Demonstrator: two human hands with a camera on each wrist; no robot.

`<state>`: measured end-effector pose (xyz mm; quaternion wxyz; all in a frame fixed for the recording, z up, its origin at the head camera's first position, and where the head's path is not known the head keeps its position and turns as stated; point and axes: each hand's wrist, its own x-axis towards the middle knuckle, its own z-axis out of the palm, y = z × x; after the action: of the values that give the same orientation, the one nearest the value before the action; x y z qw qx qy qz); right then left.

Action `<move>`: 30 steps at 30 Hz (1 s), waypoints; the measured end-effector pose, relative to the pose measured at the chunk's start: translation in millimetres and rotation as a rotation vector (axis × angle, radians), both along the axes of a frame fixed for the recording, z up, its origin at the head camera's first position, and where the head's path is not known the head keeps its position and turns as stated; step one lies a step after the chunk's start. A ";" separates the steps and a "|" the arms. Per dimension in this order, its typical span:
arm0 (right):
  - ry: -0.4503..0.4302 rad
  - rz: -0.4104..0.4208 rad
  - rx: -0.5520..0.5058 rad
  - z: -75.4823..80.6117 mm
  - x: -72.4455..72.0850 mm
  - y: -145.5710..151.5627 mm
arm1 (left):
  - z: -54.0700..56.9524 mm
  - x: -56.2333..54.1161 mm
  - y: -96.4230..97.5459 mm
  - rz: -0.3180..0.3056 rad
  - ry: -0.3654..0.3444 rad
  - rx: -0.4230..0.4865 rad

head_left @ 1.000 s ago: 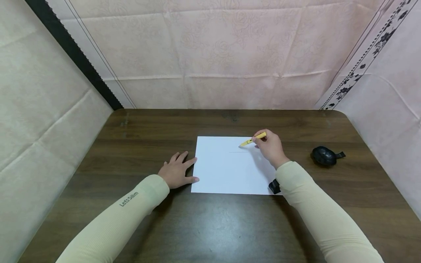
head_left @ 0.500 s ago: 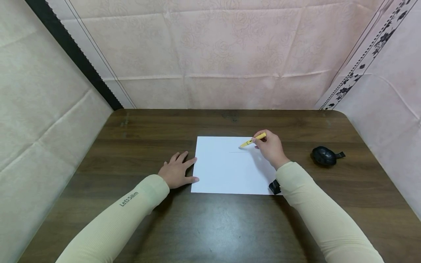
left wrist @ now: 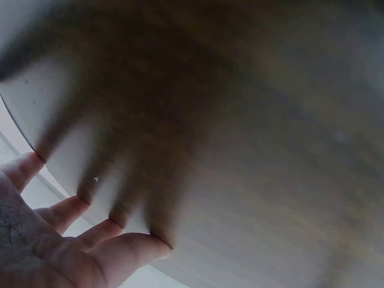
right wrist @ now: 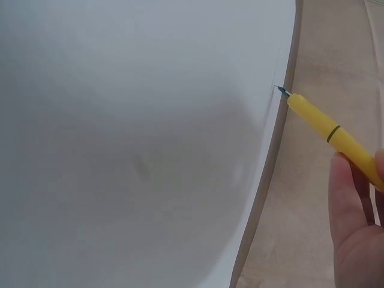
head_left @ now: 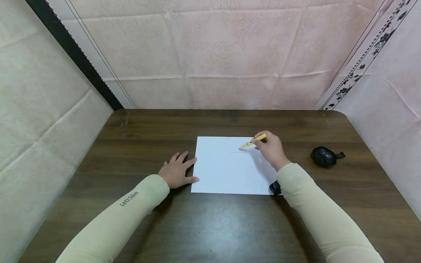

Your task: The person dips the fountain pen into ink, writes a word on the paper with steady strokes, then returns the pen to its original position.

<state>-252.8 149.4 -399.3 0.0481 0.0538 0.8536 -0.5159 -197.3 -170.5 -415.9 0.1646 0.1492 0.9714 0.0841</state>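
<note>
A white sheet of paper (head_left: 217, 168) lies on the brown wooden table, with a thin straight line drawn on its upper right part. My right hand (head_left: 271, 148) pinches a yellow fountain pen (head_left: 253, 141) between thumb and fingers. In the right wrist view the slim dark nib of the pen (right wrist: 321, 127) points at the paper, close to the drawn line; whether it touches cannot be made out. At the sheet's left edge, my left hand (head_left: 175, 171) lies with fingers spread, thumb tip and index fingertip at the paper. The left wrist view shows its fingertips (left wrist: 150, 243) against the surface.
Right of the paper, a black rounded object with a short tab (head_left: 323, 156) lies on the table (head_left: 158, 128). A black device (head_left: 275, 187) sits under my right wrist, over the paper's lower right corner. Pale cloth walls (head_left: 230, 54) enclose the table's back and sides.
My right hand has shifted very slightly toward me, bringing the pen tip a little lower, nearer the drawn line. The left hand and paper have not moved.
</note>
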 end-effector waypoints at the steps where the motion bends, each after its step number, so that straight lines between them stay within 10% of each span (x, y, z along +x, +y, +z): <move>1: 0.001 0.001 -0.002 0.1 0.2 0.0 | 0.0 0.0 -0.1 0.000 -0.001 0.000; 30: 0.015 0.020 -0.006 -2.0 6.9 3.7 | 0.5 2.1 -1.1 -0.019 0.018 0.004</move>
<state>-245.9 153.1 -401.3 0.0469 0.0413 0.8528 -0.5184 -195.1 -171.6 -415.3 0.1563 0.1593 0.9713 0.0830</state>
